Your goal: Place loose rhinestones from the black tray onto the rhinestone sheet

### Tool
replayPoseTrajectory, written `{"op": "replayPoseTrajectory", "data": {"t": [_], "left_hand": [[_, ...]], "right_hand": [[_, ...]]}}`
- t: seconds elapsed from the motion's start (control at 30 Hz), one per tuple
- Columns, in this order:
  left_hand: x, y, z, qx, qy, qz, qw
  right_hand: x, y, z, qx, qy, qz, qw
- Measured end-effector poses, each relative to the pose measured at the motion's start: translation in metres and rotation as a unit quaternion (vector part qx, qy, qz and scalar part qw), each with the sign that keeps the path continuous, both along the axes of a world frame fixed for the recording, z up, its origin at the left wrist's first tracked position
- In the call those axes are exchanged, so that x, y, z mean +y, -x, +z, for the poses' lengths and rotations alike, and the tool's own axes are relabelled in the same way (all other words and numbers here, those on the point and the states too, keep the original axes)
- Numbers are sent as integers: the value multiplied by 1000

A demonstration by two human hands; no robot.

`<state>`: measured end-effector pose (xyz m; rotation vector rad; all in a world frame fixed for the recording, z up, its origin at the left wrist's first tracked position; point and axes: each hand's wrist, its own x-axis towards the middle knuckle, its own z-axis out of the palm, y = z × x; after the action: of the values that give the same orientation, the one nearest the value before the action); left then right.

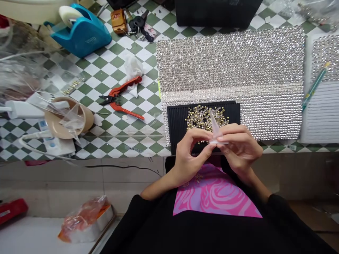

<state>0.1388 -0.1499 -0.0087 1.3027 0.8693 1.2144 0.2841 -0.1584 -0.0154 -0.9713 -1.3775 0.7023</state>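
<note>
My left hand point(189, 150) and my right hand point(239, 146) meet at the table's front edge. Between their fingertips they pinch a small translucent white pointed piece point(215, 127) with a flat strip at its base; I cannot make out its exact kind. The point stands up and away from me. Just beyond the fingers, loose gold-backed rhinestones point(197, 118) lie heaped on a black ridged tray point(176, 128). That tray rests on a wide sheet covered with rows of silver rhinestones point(230, 63).
Red-handled pliers point(116, 100), keys point(139, 26) and a blue tape dispenser point(90, 37) lie to the left. A beige cup point(88, 118) holds clear plastic scraps. At right, a teal pen point(316, 86) rests on a white ridged board point(321, 113). A black box point(217, 14) stands behind.
</note>
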Motion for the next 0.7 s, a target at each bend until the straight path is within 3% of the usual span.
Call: {"op": "replayPoseTrajectory", "data": {"t": [0.1,0.23,0.4,0.57,0.7], "left_hand": [[0,-3,1,3,17,16,1000],[4,-7,3,-3,13,31,999],[8,-14,2,-12,7,73,997],[8,1,-5,42,14,110,993],[9,32,-19,118,-28,221,968]], "right_hand": [[-2,5,-5,70,42,-21,996],[-1,12,-4,126,155,11,980],[12,20,7,183,194,41,963],[54,12,18,164,192,74,965],[97,4,18,64,213,110,969]]}}
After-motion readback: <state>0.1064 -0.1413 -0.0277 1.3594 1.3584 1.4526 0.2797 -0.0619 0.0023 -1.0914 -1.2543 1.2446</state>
